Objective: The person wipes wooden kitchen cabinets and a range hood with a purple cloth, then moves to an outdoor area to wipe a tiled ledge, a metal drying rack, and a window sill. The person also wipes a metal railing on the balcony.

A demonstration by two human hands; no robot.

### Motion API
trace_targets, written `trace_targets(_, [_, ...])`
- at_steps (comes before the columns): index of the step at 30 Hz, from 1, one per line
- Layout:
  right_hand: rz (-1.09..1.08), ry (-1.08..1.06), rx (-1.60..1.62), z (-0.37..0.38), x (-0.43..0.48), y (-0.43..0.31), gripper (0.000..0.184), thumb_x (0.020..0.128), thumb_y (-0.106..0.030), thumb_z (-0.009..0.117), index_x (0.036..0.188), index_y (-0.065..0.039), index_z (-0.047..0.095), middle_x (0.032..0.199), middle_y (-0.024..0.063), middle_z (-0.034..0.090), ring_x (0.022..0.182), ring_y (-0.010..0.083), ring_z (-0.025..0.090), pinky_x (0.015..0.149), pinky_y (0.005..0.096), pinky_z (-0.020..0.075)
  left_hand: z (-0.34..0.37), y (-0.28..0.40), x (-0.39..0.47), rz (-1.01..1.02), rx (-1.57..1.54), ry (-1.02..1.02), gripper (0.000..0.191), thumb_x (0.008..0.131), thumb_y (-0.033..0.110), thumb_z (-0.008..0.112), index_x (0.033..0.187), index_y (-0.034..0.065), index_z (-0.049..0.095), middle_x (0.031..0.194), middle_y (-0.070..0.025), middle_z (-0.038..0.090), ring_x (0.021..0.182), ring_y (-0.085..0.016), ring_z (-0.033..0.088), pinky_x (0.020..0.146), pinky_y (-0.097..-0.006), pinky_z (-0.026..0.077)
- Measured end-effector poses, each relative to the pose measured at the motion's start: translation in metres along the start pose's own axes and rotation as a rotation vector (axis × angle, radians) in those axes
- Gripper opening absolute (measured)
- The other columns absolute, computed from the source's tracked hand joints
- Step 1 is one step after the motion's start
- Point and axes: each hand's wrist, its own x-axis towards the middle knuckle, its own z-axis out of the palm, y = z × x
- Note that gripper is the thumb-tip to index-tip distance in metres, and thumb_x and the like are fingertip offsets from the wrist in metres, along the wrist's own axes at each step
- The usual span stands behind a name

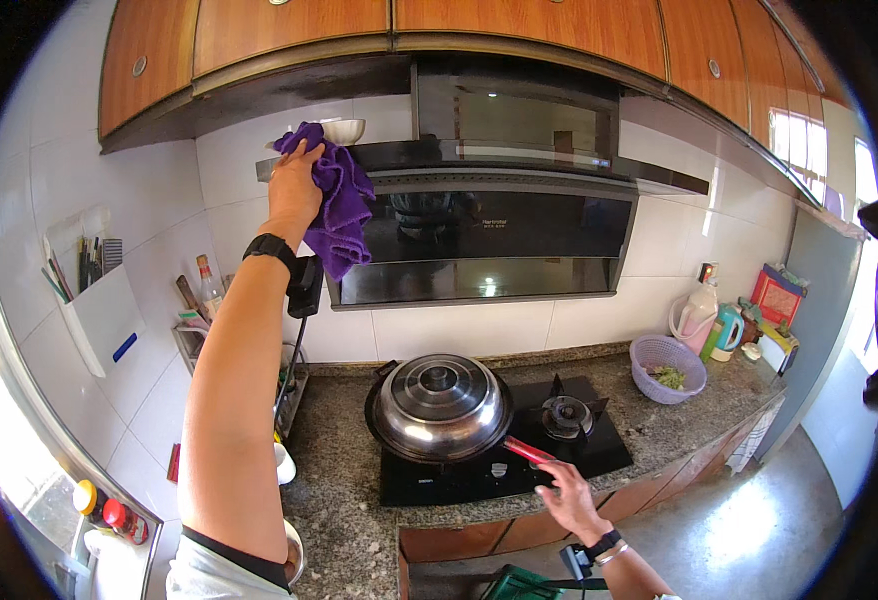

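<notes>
My left hand (294,184) is raised to the left end of the range hood (499,225), gripping a purple cloth (341,206) that hangs down from it. Just behind the cloth, a white bowl (345,132) rests on the hood's top ledge. Low on the right, my right hand (568,501) has its fingers apart near the end of the red handle (527,450) of a wok; whether a fingertip touches it I cannot tell. A domed metal lid (439,409) covers the wok on the black gas hob (439,486).
A lilac plastic basket (668,369) with green leaves stands on the granite counter (341,480). Beyond it are a pink-filled bottle (698,311) and a turquoise kettle (728,330). Wooden cabinets (529,34) hang overhead. A knife holder (105,322) is on the left wall.
</notes>
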Motion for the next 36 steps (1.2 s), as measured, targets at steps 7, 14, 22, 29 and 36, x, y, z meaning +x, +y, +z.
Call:
trace_targets(7, [-0.102, -0.123, 0.054, -0.021, 0.028, -0.056, 0.041, 0.084, -0.010, 0.072, 0.123, -0.007, 0.060, 0.123, 0.0183, 0.060, 0.115, 0.0368, 0.058, 0.096, 0.0422, 0.0495, 0.005, -0.003, -0.004, 0.062, 0.007, 0.057, 0.063, 0.074, -0.008, 0.058, 0.131, 0.0170, 0.062, 0.146, -0.0111, 0.050, 0.128, -0.041, 0.050, 0.111, -0.0420, 0.040])
trace_targets(14, [-0.170, 0.027, 0.093, -0.078, 0.108, -0.083, 0.038, 0.087, -0.005, 0.069, 0.124, -0.005, 0.060, 0.127, 0.0153, 0.059, 0.114, 0.0281, 0.061, 0.086, 0.0358, 0.0574, -0.005, 0.008, 0.005, -0.086, -0.114, 0.043, 0.061, 0.073, -0.008, 0.057, 0.129, 0.0156, 0.063, 0.143, -0.0118, 0.052, 0.128, -0.040, 0.050, 0.109, -0.0423, 0.042])
trace_targets(22, [-0.166, 0.149, 0.181, -0.114, 0.186, -0.071, 0.036, 0.089, -0.004, 0.065, 0.125, -0.004, 0.059, 0.124, 0.0122, 0.059, 0.112, 0.0224, 0.061, 0.087, 0.0320, 0.0556, 0.037, 0.091, 0.007, 0.397, -0.214, 0.175, 0.059, 0.070, -0.005, 0.065, 0.125, 0.0156, 0.064, 0.133, -0.0114, 0.060, 0.126, -0.037, 0.052, 0.106, -0.0452, 0.042])
trace_targets(29, [-0.449, 0.304, -0.077, -0.156, 0.262, -0.071, 0.036, 0.086, -0.003, 0.068, 0.122, -0.006, 0.062, 0.131, 0.0110, 0.057, 0.118, 0.0250, 0.057, 0.093, 0.0360, 0.0518, 0.049, 0.046, 0.014, 0.501, -0.033, 0.411, 0.046, 0.071, 0.018, 0.076, 0.116, 0.0152, 0.066, 0.119, -0.0074, 0.065, 0.113, -0.033, 0.058, 0.094, -0.0441, 0.045])
trace_targets(36, [-0.709, 0.534, -0.264, -0.256, 0.391, -0.090, 0.031, 0.088, -0.002, 0.063, 0.119, -0.003, 0.064, 0.132, 0.0133, 0.057, 0.127, 0.0258, 0.051, 0.111, 0.0378, 0.0358, 0.003, -0.045, 0.010, 0.366, 0.113, 0.462, 0.036, 0.076, 0.014, 0.070, 0.111, 0.0072, 0.066, 0.120, -0.0141, 0.063, 0.113, -0.036, 0.056, 0.099, -0.0443, 0.043])
